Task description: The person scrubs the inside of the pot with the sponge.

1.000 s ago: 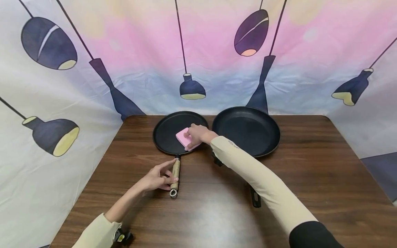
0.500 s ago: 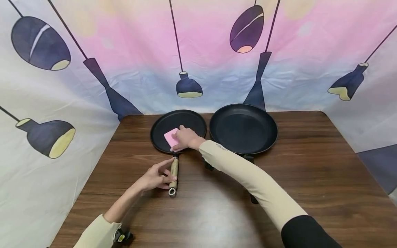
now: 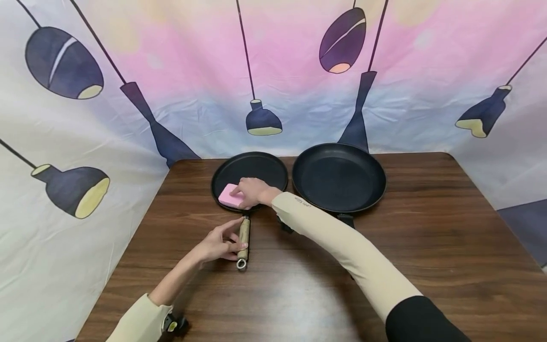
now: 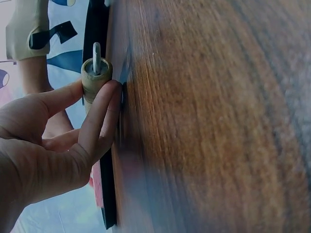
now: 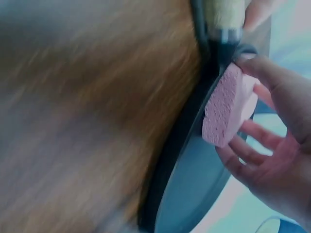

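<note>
A brown wood-grain table (image 3: pixel 448 247) bears a wooden-handled black crepe pan (image 3: pixel 260 168) and, just beside it, a larger black frying pan (image 3: pixel 339 178).

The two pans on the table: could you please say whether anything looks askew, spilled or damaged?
Nothing stands out: no spill or damage shows. The left hand holds the smaller pan by its wooden handle, the right hand holds a pink sponge on that pan, and the larger pan sits beside it, its black handle mostly hidden.

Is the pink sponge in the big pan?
No, the sponge is on the small pan with the wooden handle, beside the big pan.
</note>
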`<action>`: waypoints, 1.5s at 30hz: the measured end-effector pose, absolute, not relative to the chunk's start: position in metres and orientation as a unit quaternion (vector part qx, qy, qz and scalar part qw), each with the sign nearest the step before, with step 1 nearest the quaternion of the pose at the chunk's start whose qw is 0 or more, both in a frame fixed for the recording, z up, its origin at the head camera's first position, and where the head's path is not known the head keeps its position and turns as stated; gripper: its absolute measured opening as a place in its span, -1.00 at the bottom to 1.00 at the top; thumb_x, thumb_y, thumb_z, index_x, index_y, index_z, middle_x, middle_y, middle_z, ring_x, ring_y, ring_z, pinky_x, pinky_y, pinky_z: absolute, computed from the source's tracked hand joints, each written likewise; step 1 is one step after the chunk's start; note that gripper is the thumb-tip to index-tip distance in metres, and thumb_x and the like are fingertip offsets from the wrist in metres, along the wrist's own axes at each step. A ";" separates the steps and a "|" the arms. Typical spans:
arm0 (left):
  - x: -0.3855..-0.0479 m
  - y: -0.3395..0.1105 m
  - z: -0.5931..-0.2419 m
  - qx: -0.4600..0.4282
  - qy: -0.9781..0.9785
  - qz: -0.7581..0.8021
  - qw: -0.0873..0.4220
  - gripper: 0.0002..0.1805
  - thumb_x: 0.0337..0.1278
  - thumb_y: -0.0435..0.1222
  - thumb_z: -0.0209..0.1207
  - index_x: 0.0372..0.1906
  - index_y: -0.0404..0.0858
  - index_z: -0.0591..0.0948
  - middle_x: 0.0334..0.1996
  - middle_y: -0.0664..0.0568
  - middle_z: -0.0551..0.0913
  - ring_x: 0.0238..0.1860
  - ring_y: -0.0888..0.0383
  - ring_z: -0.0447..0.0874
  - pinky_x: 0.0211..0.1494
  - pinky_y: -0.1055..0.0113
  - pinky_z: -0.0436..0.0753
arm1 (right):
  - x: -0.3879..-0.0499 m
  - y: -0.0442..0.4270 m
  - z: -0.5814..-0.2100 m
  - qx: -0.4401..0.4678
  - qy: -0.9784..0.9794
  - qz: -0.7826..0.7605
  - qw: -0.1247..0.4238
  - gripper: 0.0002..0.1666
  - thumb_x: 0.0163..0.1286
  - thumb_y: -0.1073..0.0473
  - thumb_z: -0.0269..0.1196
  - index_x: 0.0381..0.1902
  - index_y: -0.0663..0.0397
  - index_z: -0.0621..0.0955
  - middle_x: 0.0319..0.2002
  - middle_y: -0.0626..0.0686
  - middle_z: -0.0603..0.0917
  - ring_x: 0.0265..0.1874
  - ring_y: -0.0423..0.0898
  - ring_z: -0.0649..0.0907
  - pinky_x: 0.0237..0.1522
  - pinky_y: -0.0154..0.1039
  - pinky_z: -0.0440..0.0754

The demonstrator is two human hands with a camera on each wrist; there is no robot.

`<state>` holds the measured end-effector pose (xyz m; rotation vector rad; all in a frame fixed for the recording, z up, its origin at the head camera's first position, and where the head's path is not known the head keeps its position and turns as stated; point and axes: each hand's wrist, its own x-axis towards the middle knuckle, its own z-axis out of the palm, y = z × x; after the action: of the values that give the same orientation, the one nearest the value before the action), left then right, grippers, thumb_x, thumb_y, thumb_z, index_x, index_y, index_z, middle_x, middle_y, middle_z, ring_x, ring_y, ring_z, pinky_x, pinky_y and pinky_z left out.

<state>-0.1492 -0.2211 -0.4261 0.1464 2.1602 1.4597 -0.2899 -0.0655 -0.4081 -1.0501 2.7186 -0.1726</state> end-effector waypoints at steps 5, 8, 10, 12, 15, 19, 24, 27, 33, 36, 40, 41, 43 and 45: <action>-0.148 -0.221 -0.424 0.055 0.800 0.537 0.261 -0.10 0.27 -0.40 0.33 0.61 -0.26 0.13 -0.21 -0.13 0.59 -0.34 0.17 0.71 -0.18 0.16 0.83 | -0.295 -0.046 -0.402 -0.382 0.909 -0.066 0.152 -0.38 0.41 0.07 0.38 0.40 -0.28 0.54 0.32 0.05 0.54 0.33 -0.02 0.49 0.39 -0.12 0.52; -0.148 -0.222 -0.424 0.058 0.801 0.534 0.264 -0.10 0.27 -0.37 0.34 0.61 -0.25 0.13 -0.20 -0.14 0.59 -0.35 0.16 0.71 -0.18 0.16 0.83 | -0.297 -0.036 -0.402 -0.374 0.909 -0.068 0.169 -0.38 0.39 0.13 0.39 0.38 -0.27 0.54 0.32 0.06 0.51 0.29 -0.03 0.49 0.37 -0.12 0.53; -0.148 -0.223 -0.424 0.059 0.800 0.534 0.267 -0.10 0.27 -0.37 0.35 0.61 -0.24 0.14 -0.21 -0.14 0.59 -0.35 0.17 0.71 -0.18 0.16 0.83 | -0.299 -0.031 -0.401 -0.364 0.912 -0.068 0.176 -0.38 0.38 0.17 0.40 0.36 -0.26 0.53 0.35 0.06 0.49 0.26 -0.02 0.47 0.36 -0.11 0.53; -0.149 -0.223 -0.425 0.060 0.799 0.534 0.270 -0.10 0.27 -0.37 0.35 0.61 -0.24 0.13 -0.20 -0.14 0.59 -0.35 0.17 0.71 -0.18 0.16 0.83 | -0.301 -0.025 -0.400 -0.351 0.916 -0.073 0.181 -0.38 0.37 0.20 0.40 0.35 -0.23 0.52 0.36 0.08 0.47 0.22 0.00 0.47 0.33 -0.09 0.53; -0.150 -0.224 -0.426 0.057 0.795 0.539 0.271 -0.10 0.27 -0.39 0.34 0.61 -0.24 0.13 -0.19 -0.15 0.57 -0.35 0.18 0.70 -0.18 0.16 0.83 | -0.308 -0.017 -0.399 -0.327 0.925 -0.077 0.179 -0.38 0.36 0.23 0.40 0.33 -0.19 0.50 0.37 0.11 0.46 0.19 0.03 0.47 0.27 -0.06 0.54; -0.152 -0.221 -0.429 0.053 0.785 0.555 0.271 -0.08 0.25 -0.42 0.34 0.61 -0.25 0.12 -0.17 -0.14 0.54 -0.37 0.24 0.67 -0.17 0.18 0.83 | -0.321 -0.007 -0.401 -0.281 0.946 -0.062 0.152 -0.34 0.36 0.18 0.41 0.37 -0.18 0.47 0.33 0.13 0.48 0.15 0.04 0.50 0.19 -0.08 0.58; -0.153 -0.219 -0.431 0.056 0.772 0.568 0.279 -0.06 0.24 -0.45 0.34 0.62 -0.29 0.08 -0.16 -0.13 0.52 -0.38 0.26 0.67 -0.17 0.17 0.83 | -0.337 -0.001 -0.407 -0.237 0.962 -0.062 0.118 -0.32 0.37 0.16 0.40 0.42 -0.11 0.47 0.28 0.14 0.57 0.15 0.03 0.55 0.20 -0.08 0.62; -0.153 -0.219 -0.431 0.059 0.772 0.566 0.283 -0.05 0.25 -0.43 0.35 0.62 -0.29 0.07 -0.15 -0.14 0.52 -0.36 0.25 0.68 -0.17 0.16 0.83 | -0.342 -0.004 -0.411 -0.222 0.967 -0.076 0.099 -0.44 0.41 0.18 0.35 0.35 -0.06 0.54 0.20 0.16 0.63 0.11 0.07 0.59 0.16 -0.05 0.66; -0.151 -0.219 -0.429 0.058 0.783 0.556 0.273 -0.04 0.22 -0.39 0.38 0.62 -0.23 0.11 -0.13 -0.14 0.54 -0.36 0.24 0.69 -0.18 0.16 0.83 | -0.356 -0.014 -0.420 -0.166 0.981 -0.079 0.054 -0.66 0.47 0.08 0.31 0.14 0.02 0.67 0.08 0.22 0.68 0.07 0.17 0.61 0.11 0.06 0.71; -0.151 -0.219 -0.429 0.060 0.786 0.552 0.271 -0.04 0.21 -0.38 0.40 0.62 -0.22 0.14 -0.13 -0.15 0.54 -0.37 0.25 0.71 -0.18 0.16 0.84 | -0.363 -0.021 -0.423 -0.148 0.985 -0.073 0.043 -0.63 0.48 0.04 0.30 0.17 0.01 0.67 0.10 0.24 0.67 0.08 0.19 0.60 0.16 0.08 0.67; -0.151 -0.220 -0.429 0.067 0.782 0.555 0.274 -0.04 0.20 -0.40 0.39 0.61 -0.25 0.14 -0.14 -0.15 0.56 -0.38 0.25 0.72 -0.19 0.16 0.84 | -0.366 -0.034 -0.424 -0.139 0.987 -0.077 0.033 -0.64 0.51 -0.01 0.27 0.15 -0.03 0.69 0.10 0.25 0.66 0.09 0.23 0.58 0.21 0.11 0.62; -0.151 -0.221 -0.429 0.071 0.781 0.556 0.275 -0.04 0.21 -0.41 0.39 0.61 -0.26 0.13 -0.15 -0.15 0.56 -0.38 0.25 0.73 -0.19 0.15 0.84 | -0.367 -0.037 -0.424 -0.137 0.987 -0.079 0.031 -0.64 0.51 -0.03 0.26 0.15 -0.04 0.69 0.11 0.26 0.65 0.10 0.24 0.57 0.22 0.11 0.61; -0.151 -0.224 -0.428 0.074 0.778 0.559 0.277 -0.04 0.21 -0.40 0.39 0.62 -0.27 0.12 -0.15 -0.14 0.55 -0.37 0.25 0.73 -0.18 0.16 0.84 | -0.369 -0.046 -0.425 -0.128 0.988 -0.081 0.026 -0.64 0.52 -0.08 0.25 0.14 -0.08 0.69 0.13 0.26 0.63 0.13 0.24 0.56 0.23 0.10 0.60; -0.150 -0.228 -0.427 0.077 0.775 0.560 0.281 -0.04 0.22 -0.40 0.39 0.62 -0.29 0.10 -0.15 -0.13 0.54 -0.37 0.27 0.72 -0.19 0.17 0.84 | -0.370 -0.058 -0.429 -0.114 0.990 -0.082 0.024 -0.62 0.51 -0.14 0.24 0.13 -0.12 0.69 0.16 0.25 0.60 0.17 0.22 0.54 0.24 0.06 0.59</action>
<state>-0.1504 -0.2277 -0.4267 0.2053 2.0781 1.5009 -0.3696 -0.0583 -0.4287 -0.3517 3.0625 -0.2526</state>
